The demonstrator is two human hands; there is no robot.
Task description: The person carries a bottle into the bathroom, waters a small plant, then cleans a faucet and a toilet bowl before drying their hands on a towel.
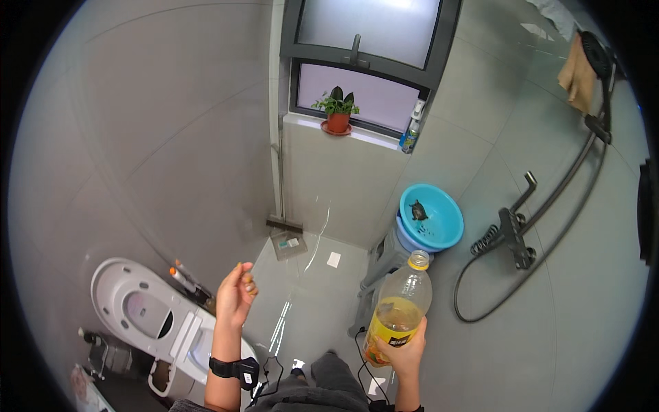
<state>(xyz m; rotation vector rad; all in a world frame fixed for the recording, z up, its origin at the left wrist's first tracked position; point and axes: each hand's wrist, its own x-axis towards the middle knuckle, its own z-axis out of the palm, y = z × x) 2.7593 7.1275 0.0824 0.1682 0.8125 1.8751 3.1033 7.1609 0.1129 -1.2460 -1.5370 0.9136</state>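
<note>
My right hand (405,350) is wrapped round the lower part of a large clear plastic bottle (406,292) with a yellow label. The bottle tilts slightly, its neck is uncapped, and yellowish liquid stands in its lower part. Raised at the left is my left hand (237,295), its fingers curled together; whether something small sits in them I cannot make out. Beyond the bottle, a bright blue basin (449,213) holds a small dark turtle (418,211). The basin rests on a second, bluish one atop a grey stool (384,257).
A toilet (113,275) with its lid raised stands at the left. A broom (284,224) and dustpan (290,246) lean in the far corner. On the windowsill are a potted plant (338,113) and spray bottle (412,129). A shower hose (559,237) loops down the right wall.
</note>
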